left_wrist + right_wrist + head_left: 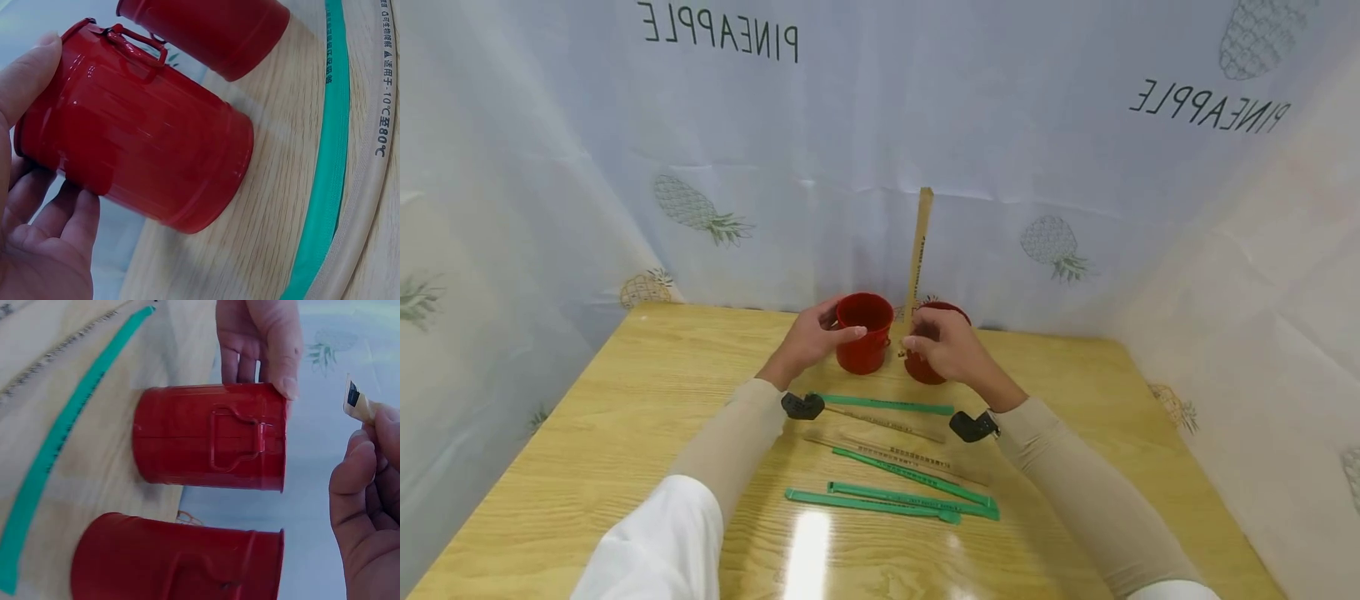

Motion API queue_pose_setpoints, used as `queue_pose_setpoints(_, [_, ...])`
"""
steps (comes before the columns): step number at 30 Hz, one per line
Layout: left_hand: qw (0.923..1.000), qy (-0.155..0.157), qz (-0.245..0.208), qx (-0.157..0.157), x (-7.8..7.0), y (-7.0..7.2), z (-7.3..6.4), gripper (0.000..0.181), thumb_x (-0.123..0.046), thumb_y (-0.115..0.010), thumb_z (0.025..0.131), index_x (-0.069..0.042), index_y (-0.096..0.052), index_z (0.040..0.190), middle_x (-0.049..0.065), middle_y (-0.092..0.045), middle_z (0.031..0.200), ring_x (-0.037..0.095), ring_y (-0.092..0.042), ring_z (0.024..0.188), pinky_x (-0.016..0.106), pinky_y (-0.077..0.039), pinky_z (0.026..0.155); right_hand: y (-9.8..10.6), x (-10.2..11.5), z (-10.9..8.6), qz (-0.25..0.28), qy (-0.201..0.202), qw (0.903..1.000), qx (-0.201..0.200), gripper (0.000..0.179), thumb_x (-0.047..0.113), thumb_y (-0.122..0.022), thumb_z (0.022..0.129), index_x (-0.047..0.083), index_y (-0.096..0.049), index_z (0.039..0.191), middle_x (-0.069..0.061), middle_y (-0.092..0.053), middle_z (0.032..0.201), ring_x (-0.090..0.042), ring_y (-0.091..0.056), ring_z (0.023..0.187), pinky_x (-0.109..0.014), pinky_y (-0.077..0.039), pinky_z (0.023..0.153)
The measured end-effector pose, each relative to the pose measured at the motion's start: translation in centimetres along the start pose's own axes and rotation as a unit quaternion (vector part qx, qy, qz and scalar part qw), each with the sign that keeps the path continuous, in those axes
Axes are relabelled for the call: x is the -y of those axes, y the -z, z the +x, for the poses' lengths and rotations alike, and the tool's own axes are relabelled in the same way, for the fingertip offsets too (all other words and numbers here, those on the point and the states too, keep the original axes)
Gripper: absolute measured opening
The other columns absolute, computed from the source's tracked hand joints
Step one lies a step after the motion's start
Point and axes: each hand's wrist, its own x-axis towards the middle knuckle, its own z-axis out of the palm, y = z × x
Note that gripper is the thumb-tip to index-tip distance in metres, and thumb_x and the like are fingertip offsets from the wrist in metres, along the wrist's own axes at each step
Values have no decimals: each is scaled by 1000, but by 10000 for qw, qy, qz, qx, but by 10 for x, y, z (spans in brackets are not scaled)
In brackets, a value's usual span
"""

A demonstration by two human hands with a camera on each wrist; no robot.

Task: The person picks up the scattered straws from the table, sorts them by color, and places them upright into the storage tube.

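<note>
Two small red metal buckets stand side by side at the back of the table. My left hand holds the left bucket near its rim, thumb on one side and fingers on the other; the left wrist view shows the grip on the bucket closely. Between thumb and fingers my right hand pinches the lower end of a brown-wrapped straw, which points nearly straight up. That hand is in front of the right bucket and partly hides it. The straw's wrapper end juts past the fingertips.
Several wrapped straws lie roughly crosswise on the wooden table, such as a green one close to the buckets and a brown one beside it. More green straws lie nearer the front. A pineapple-print curtain hangs behind.
</note>
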Motion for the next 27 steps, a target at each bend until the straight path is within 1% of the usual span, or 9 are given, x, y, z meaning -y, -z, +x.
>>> queue_pose_setpoints(3, [10000, 4, -17, 3, 0, -2, 0, 73, -38, -80, 93, -19, -48, 155, 4, -56, 154, 29, -52, 147, 47, -51, 114, -2, 1, 14, -72, -165, 9998, -35, 11, 8, -69, 100, 7, -67, 89, -8, -65, 80, -20, -57, 72, -33, -50, 69])
queue_pose_setpoints(7, [10000, 6, -43, 35, -1, -3, -1, 74, -38, -79, 94, -18, -47, 157, 5, -55, 156, 29, -51, 148, 48, -49, 116, -4, 5, 35, 29, -449, 9990, -20, 8, 11, -67, 101, 6, -68, 95, -10, -67, 88, -23, -57, 79, -33, -50, 72])
queue_pose_setpoints(10, [10000, -38, -49, 56, -2, -3, -1, 74, -37, -79, 94, -18, -46, 157, 6, -55, 156, 30, -50, 148, 49, -48, 117, -6, 6, 52, 73, -562, 9984, -4, 8, 12, -66, 102, 6, -69, 97, -11, -70, 91, -24, -61, 81, -33, -52, 73])
queue_pose_setpoints(15, [9998, -95, -146, 119, -1, -1, 1, 72, -35, -78, 95, -18, -47, 156, 7, -55, 156, 29, -51, 148, 49, -48, 117, -12, 7, 76, -36, -774, 9970, -56, 8, 13, -67, 101, 8, -70, 97, -10, -72, 93, -23, -62, 83, -31, -56, 74])
queue_pose_setpoints(17, [9997, -97, -166, 138, -1, -1, 1, 72, -35, -78, 95, -18, -46, 157, 7, -55, 156, 28, -51, 148, 49, -48, 118, -14, 9, 84, -95, -820, 9966, -58, 8, 15, -68, 101, 8, -70, 96, -10, -71, 92, -24, -61, 84, -32, -57, 75])
queue_pose_setpoints(21, [9998, -87, -143, 124, 0, 0, 1, 74, -35, -78, 95, -19, -44, 159, 7, -53, 158, 29, -50, 149, 49, -47, 118, -19, 13, 96, -48, -860, 9963, 21, 9, 15, -68, 100, 8, -70, 97, -11, -70, 93, -26, -61, 87, -34, -58, 77])
queue_pose_setpoints(27, [9998, -60, -125, 145, -1, 0, 2, 76, -34, -78, 95, -19, -42, 160, 7, -50, 160, 28, -48, 150, 49, -47, 119, -24, 15, 105, -67, -856, 9963, -48, 9, 12, -69, 99, 4, -69, 97, -12, -68, 94, -26, -60, 87, -33, -55, 79])
